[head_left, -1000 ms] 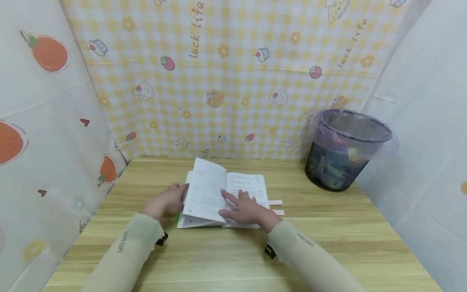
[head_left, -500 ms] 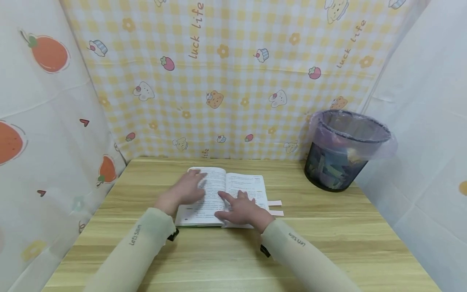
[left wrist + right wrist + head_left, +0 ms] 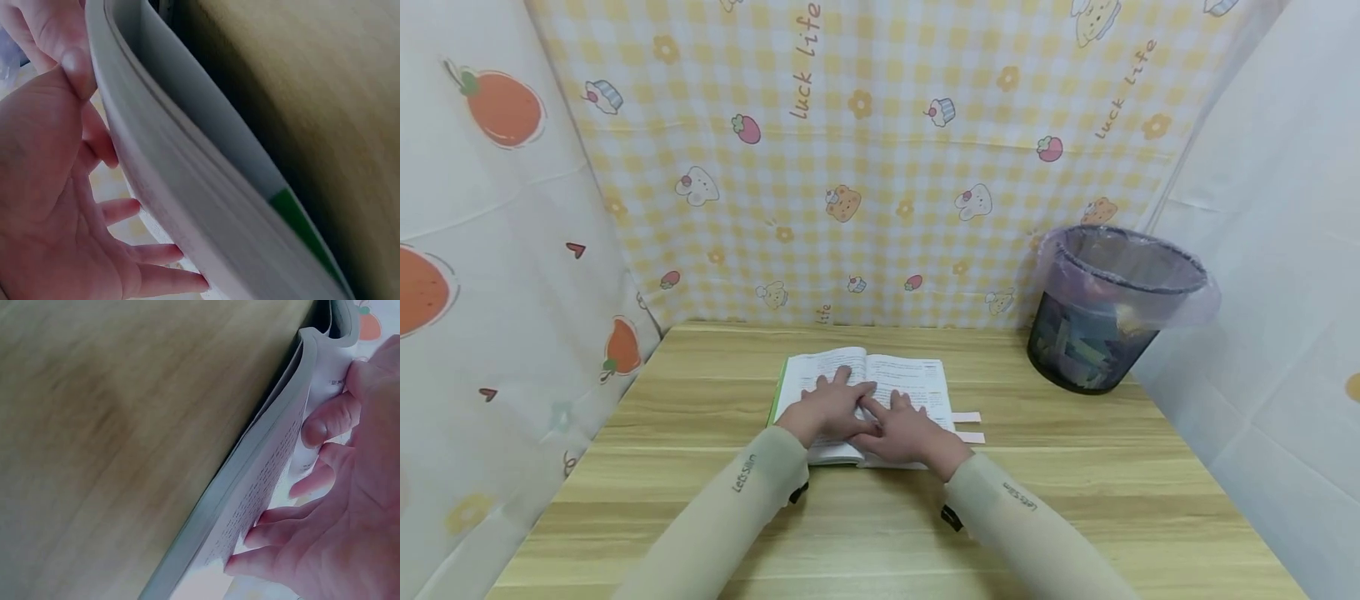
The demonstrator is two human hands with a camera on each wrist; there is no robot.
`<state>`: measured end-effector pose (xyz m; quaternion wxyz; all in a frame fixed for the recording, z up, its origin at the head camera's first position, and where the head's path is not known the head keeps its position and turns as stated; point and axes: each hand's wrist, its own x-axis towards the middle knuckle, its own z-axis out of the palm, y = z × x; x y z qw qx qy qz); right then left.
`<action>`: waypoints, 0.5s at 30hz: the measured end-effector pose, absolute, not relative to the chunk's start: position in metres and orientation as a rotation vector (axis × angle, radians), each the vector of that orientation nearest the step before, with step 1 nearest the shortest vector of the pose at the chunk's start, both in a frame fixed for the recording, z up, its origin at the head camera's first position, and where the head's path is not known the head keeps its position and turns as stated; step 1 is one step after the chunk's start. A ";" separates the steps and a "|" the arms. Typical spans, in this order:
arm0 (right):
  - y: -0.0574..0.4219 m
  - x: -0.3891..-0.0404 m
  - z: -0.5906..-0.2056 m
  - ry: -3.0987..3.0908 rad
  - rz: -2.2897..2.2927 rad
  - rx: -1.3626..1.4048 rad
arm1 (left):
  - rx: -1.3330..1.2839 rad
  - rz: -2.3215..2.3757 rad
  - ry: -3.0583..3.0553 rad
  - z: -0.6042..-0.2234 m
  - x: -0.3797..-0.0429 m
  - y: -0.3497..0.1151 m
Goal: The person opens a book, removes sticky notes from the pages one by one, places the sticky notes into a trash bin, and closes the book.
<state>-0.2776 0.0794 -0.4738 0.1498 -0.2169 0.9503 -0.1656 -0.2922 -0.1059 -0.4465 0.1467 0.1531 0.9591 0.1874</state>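
Observation:
An open book point(image 3: 910, 373) lies on the wooden table, printed pages up, with a green cover edge showing at its left. My left hand point(image 3: 831, 408) presses on the left page close to the spine, fingers spread. On the right page rests my right hand point(image 3: 906, 429), its fingers also spread. Thumbs and index fingers of the two hands meet near the middle fold. In the left wrist view the fingertips of the left hand point(image 3: 69, 206) touch the page beside the thick page block. The right wrist view has the right hand point(image 3: 337, 487) touching the other page.
Two pale paper tabs point(image 3: 967, 427) stick out from the book's right side. A dark bin point(image 3: 1082, 342) with a translucent purple liner stands at the table's back right. Patterned curtains point(image 3: 880, 167) enclose the wooden table point(image 3: 1075, 483) at the back and sides.
My left hand let the lifted page down flat on the left, then moved right across it to the fold. My right hand has stayed on the right page.

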 end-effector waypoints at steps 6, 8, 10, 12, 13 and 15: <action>0.091 -0.280 -0.473 2.651 -0.574 -0.639 | 0.405 0.521 2.756 -0.450 -0.294 -0.100; 0.097 -0.281 -0.470 2.619 -0.621 -0.653 | 0.391 0.508 2.760 -0.451 -0.294 -0.098; 0.105 -0.283 -0.469 2.598 -0.650 -0.686 | 0.370 0.498 2.761 -0.451 -0.293 -0.096; 0.112 -0.287 -0.469 2.596 -0.674 -0.729 | 0.355 0.500 2.760 -0.450 -0.291 -0.094; 0.115 -0.288 -0.469 2.602 -0.686 -0.742 | 0.351 0.499 2.757 -0.449 -0.291 -0.093; 0.122 -0.292 -0.470 2.632 -0.696 -0.756 | 0.351 0.502 2.751 -0.448 -0.290 -0.092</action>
